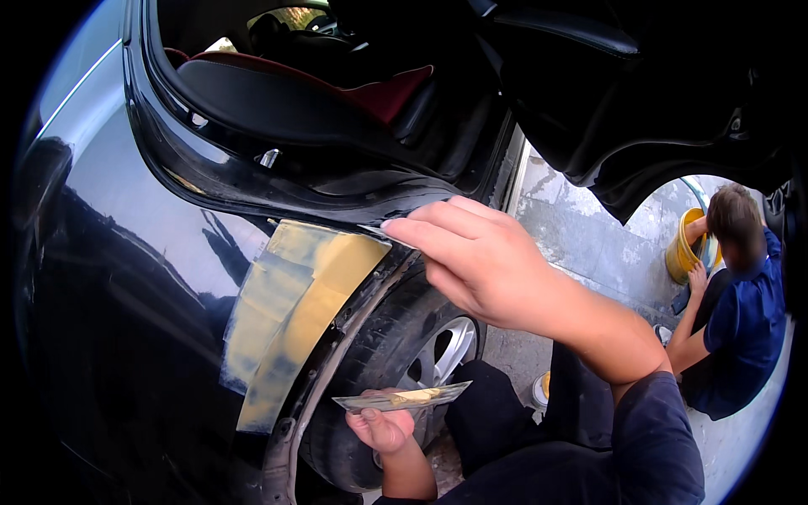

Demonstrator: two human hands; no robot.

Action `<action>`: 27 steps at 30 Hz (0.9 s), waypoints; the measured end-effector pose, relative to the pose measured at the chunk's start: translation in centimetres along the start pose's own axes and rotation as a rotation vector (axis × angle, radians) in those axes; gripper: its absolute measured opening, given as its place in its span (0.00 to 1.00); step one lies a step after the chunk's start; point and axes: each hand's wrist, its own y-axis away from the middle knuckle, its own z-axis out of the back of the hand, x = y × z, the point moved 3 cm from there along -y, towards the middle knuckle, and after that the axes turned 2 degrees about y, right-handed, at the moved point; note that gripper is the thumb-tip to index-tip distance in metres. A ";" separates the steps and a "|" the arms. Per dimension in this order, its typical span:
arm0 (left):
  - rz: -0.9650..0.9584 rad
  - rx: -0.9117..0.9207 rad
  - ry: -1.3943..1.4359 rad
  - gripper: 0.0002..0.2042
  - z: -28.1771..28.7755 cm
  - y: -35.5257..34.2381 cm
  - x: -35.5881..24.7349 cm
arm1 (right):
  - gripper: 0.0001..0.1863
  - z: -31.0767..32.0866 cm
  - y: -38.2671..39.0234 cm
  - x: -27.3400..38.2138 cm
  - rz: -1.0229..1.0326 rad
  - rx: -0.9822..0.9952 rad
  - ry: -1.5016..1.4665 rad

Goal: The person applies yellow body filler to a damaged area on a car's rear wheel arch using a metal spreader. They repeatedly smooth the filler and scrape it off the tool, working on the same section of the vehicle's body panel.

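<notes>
My right hand grips a thin, pale flat spreader by the top edge of a yellow putty patch on the black car's rear panel. The patch is uneven, with grey-blue showing through along the arch. Lower down, in front of the wheel, my left hand holds a flat plate from below, a lump of yellow putty lying on it.
The open rear doorway shows dark seats, with the black door swung out above. At the right a co-worker crouches on the grey ground, hands at a yellow bucket. A small can stands near my leg.
</notes>
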 end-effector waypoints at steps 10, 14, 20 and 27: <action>0.029 -0.069 -0.013 0.10 1.3 0.8 0.2 | 0.21 -1.1 -1.7 1.0 0.060 0.063 0.043; 0.032 -0.053 0.000 0.10 1.3 0.8 0.4 | 0.21 -1.1 -1.4 1.1 0.059 0.092 0.084; 0.023 -0.025 0.050 0.11 1.9 0.4 0.5 | 0.22 -1.5 0.0 0.9 0.031 0.141 0.139; 0.025 -0.014 0.045 0.11 1.6 0.2 0.5 | 0.22 -1.8 1.6 0.3 -0.001 0.146 0.147</action>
